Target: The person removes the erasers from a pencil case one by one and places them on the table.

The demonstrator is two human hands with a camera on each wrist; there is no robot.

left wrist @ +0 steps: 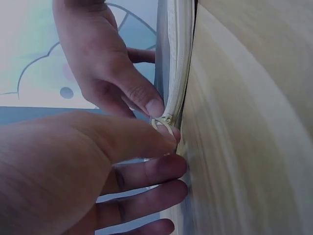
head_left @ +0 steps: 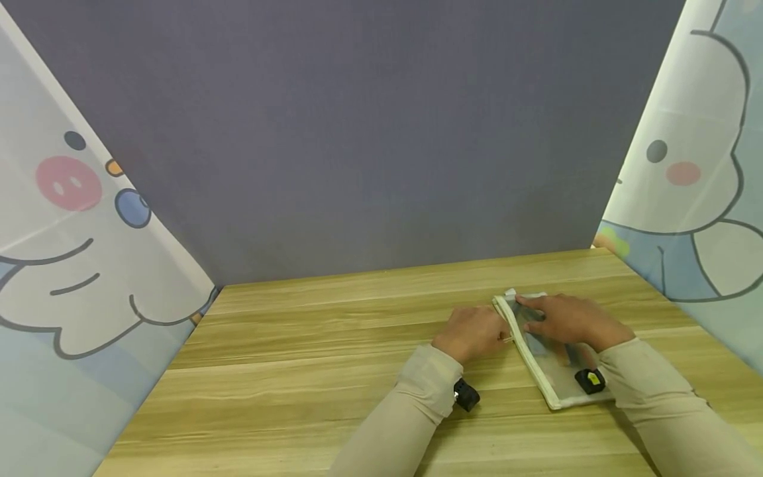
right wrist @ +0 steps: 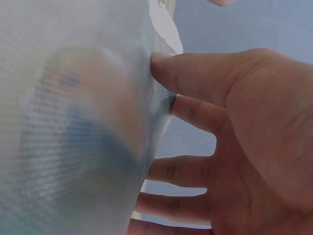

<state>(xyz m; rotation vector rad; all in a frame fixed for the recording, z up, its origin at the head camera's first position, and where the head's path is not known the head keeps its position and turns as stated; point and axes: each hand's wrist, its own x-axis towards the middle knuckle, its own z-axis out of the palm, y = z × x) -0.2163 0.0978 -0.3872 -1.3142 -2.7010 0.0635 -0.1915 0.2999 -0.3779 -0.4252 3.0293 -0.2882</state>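
Note:
A translucent mesh zipper pouch with a cream zipper edge lies on the right part of the table. My left hand is at that edge, its thumb and index finger pinching the looped zipper pull. Across the pouch's far part reaches my right hand. In the right wrist view its thumb and index finger pinch the mesh near a white tab, with the other fingers behind the sheet. Blurred orange and blue patches show through the mesh.
The wood-grain table stretches left of the pouch. A dark grey panel rises behind it, and cartoon-printed sheets flank both sides. Black wrist cameras sit by both sleeve cuffs, the right one over the pouch's near end.

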